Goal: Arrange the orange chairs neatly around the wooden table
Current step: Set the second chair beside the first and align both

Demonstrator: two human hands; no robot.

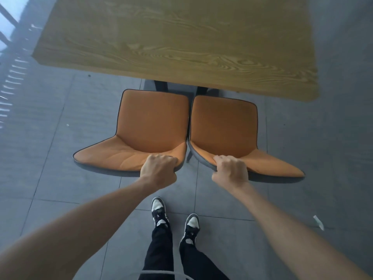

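Observation:
Two orange chairs stand side by side in front of me, facing the wooden table. Their seats stop just short of the table's near edge. The left orange chair and the right orange chair almost touch along their inner sides. My left hand is closed over the top edge of the left chair's backrest, near its right corner. My right hand grips the top edge of the right chair's backrest, near its left corner. The chair legs are mostly hidden under the seats.
The floor is grey tile. Dark table legs show under the near edge of the table. My feet in black and white sneakers stand just behind the chairs. A small scrap of paper lies on the floor at the right.

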